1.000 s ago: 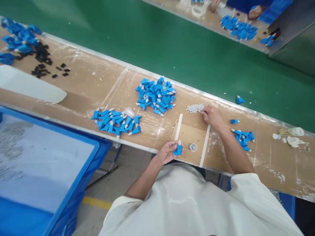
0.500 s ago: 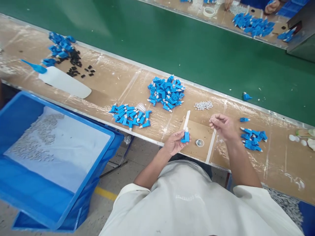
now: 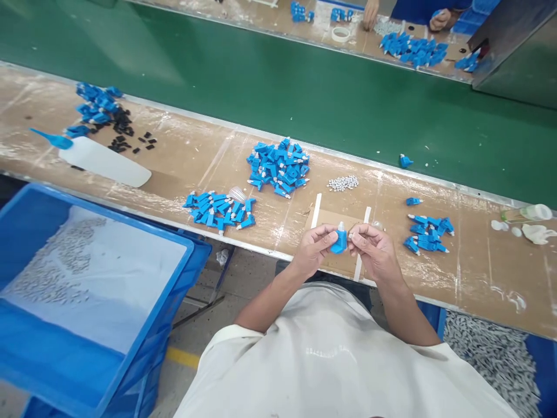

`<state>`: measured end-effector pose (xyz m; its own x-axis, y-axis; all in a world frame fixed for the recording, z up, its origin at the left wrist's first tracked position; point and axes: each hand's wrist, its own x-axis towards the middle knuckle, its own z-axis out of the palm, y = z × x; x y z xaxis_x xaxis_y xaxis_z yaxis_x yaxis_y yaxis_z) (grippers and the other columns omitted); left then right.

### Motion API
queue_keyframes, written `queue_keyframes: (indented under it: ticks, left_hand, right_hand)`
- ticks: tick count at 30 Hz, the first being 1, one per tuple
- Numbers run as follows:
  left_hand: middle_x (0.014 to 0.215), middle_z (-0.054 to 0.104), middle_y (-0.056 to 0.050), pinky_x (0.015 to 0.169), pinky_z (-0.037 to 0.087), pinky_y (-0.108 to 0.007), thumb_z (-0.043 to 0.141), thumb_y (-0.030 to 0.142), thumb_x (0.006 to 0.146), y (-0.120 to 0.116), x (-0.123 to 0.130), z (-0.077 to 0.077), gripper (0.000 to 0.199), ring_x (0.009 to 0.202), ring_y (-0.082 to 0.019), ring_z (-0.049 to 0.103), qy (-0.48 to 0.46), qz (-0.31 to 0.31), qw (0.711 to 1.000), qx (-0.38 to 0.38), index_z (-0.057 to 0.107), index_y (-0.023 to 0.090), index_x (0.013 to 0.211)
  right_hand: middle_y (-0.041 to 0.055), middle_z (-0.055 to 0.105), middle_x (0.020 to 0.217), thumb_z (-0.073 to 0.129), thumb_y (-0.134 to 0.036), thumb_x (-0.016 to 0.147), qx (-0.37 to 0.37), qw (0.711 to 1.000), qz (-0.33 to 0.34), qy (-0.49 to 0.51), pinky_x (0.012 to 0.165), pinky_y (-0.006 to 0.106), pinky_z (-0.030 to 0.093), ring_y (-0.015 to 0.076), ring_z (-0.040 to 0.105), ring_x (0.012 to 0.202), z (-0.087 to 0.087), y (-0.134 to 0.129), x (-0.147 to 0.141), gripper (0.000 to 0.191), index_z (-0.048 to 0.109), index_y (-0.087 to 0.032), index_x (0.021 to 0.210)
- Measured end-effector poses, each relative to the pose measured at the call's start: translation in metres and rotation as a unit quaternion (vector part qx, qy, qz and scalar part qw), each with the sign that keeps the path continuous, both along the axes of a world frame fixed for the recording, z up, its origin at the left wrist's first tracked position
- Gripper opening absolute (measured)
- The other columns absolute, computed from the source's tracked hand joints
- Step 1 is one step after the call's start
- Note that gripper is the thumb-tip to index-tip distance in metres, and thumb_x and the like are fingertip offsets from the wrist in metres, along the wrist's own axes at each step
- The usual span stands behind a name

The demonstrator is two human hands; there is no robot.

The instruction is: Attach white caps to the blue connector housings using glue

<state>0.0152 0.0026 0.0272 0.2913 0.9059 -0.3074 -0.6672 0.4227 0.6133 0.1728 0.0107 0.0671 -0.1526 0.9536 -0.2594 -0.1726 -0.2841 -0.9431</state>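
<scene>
Brown, glossy-topped bench [image 3: 209,142] crosses in front of us. Nearest, at its edge, our left hand [image 3: 311,251] pinches a blue part [image 3: 338,241] between thumb and fingers, its white tip [image 3: 341,226] upright. Just beside it, our right hand [image 3: 373,249] has thumb and forefinger pressed together on a tiny pale piece [image 3: 351,235]. From the blue part, we see a blue tray [image 3: 104,377] toward nine o'clock, a small blue cluster [image 3: 429,234] at three, a left-hand heap [image 3: 220,210] at nine to ten, small white pieces [image 3: 343,184] at twelve and a larger blue heap [image 3: 278,167] at ten to eleven. Beyond runs a green surface [image 3: 261,87]; farthest, at one o'clock, another person's hands [image 3: 440,20] are above more blue parts [image 3: 413,50].
</scene>
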Motion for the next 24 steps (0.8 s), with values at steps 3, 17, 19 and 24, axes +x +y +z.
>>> queue_keyframes:
  ticks: [3, 17, 19, 24]
  left_hand:
    - [0.074, 0.068, -0.001, 0.062, 0.047, -0.022, 0.093, 0.052, 0.063, -0.003, 0.000, 0.000, 0.050, 0.064, -0.009, 0.060, 0.025, 0.001, 1.000, 0.018, 0.073, 0.013, 0.088]
    - [0.089, 0.073, -0.005, 0.071, 0.053, -0.026, 0.079, 0.058, 0.079, -0.010, -0.006, -0.013, 0.044, 0.076, -0.014, 0.066, 0.189, 0.078, 0.967, 0.150, 0.076, 0.017, 0.094]
    - [0.089, 0.073, -0.006, 0.069, 0.053, -0.026, 0.077, 0.059, 0.080, -0.010, -0.008, -0.015, 0.045, 0.076, -0.015, 0.066, 0.210, 0.081, 0.960, 0.165, 0.076, 0.016, 0.094]
    - [0.087, 0.073, -0.006, 0.069, 0.053, -0.027, 0.076, 0.062, 0.081, -0.009, -0.011, -0.016, 0.047, 0.076, -0.015, 0.066, 0.219, 0.064, 0.958, 0.171, 0.076, 0.016, 0.093]
  right_hand:
    - [0.0004, 0.062, 0.064, 0.089, -0.056, 0.067, 0.015, 1.000, -0.017, -0.009, 0.048, 0.023, 0.048, 0.0122, 0.055, 0.057, -0.003, -0.004, -0.005, 0.041, 0.072, -0.019, 0.073]
    - [0.0019, 0.067, 0.075, 0.080, -0.057, 0.079, 0.101, 0.984, -0.050, -0.135, 0.060, 0.029, 0.056, 0.0141, 0.061, 0.063, -0.009, -0.015, -0.016, 0.038, 0.071, -0.020, 0.079]
    - [0.0019, 0.068, 0.075, 0.082, -0.057, 0.078, 0.092, 0.986, -0.045, -0.134, 0.061, 0.029, 0.056, 0.0143, 0.062, 0.062, -0.012, -0.015, -0.016, 0.038, 0.072, -0.020, 0.078]
    - [0.0012, 0.069, 0.069, 0.089, -0.056, 0.069, 0.048, 0.994, -0.060, -0.084, 0.057, 0.027, 0.055, 0.0130, 0.062, 0.058, -0.021, -0.012, -0.015, 0.040, 0.074, -0.020, 0.074]
